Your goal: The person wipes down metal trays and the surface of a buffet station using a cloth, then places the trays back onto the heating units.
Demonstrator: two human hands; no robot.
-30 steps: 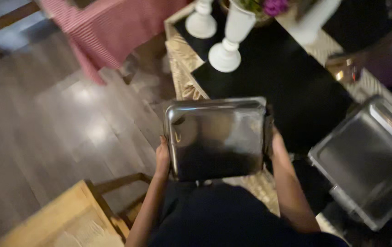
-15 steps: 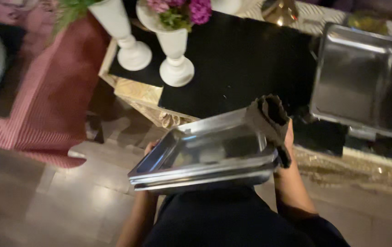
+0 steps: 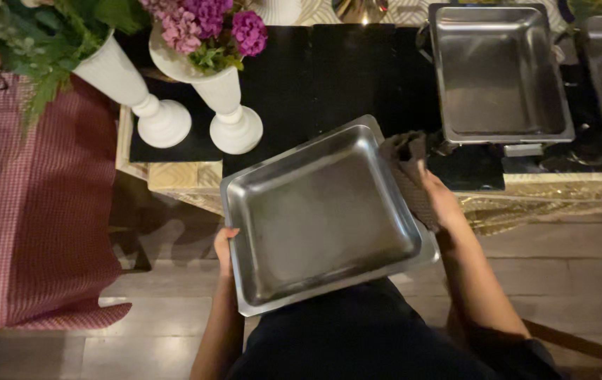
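Both hands grip an empty steel pan (image 3: 322, 214): the left hand (image 3: 225, 250) clasps its near-left rim, the right hand (image 3: 436, 204) clamps the right rim through a dark cloth (image 3: 406, 165). A black tabletop (image 3: 336, 77) lies just beyond.

Clothing: a dark, black-looking garment is worn over the torso.
Sleeves: none are seen; both forearms are left bare.
Left hand (image 3: 225, 248): no glove is worn.
Right hand (image 3: 442, 204): likewise ungloved.
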